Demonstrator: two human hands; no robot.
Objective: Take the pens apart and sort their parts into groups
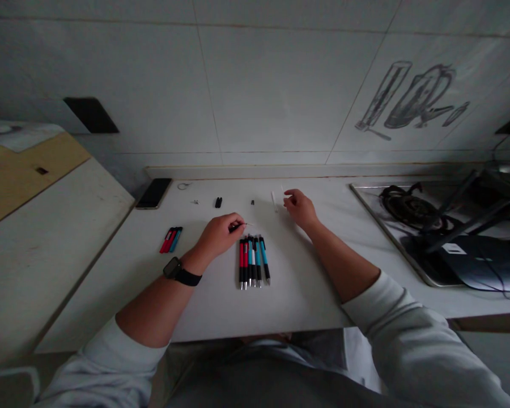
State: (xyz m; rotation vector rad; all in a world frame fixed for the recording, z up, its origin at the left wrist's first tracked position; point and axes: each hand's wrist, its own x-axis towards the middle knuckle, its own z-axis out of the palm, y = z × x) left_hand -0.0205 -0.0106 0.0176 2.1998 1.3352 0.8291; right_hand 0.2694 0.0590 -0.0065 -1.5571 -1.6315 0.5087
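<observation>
"On the white surface (297, 300), what lay nearest the person?"

"A row of pens (253, 259), side by side, tips toward the body. Their upper barrels were red, blue or white; the lower parts were black, ending in silvery points. The rightmost blue one slanted a little."

"And the left grip (221, 233)?"

"It was just beyond the row's upper left, pinched narrow on a dark slim piece (237, 228). A thin, pale end stuck out to the right, over the tops of the pens. The rest was hidden by the fingers."

"What about the right grip (301, 209)?"

"Its fingers were curled, well apart from the left. I couldn't tell whether they held anything; a faint line showed by the fingertips. Just beside it lay some clear thin sticks (274, 202)."

"Were other small parts about?"

"Yes, spread along the back: tiny black bits (252, 202), a pair of larger black pieces (218, 202), and little silvery bits (196, 202) farther left. Nearer the left forearm lay short red and blue pieces (170, 240) with black ends, set close together and slightly tilted. A dark phone (153, 193) rested at the back left corner."
</observation>
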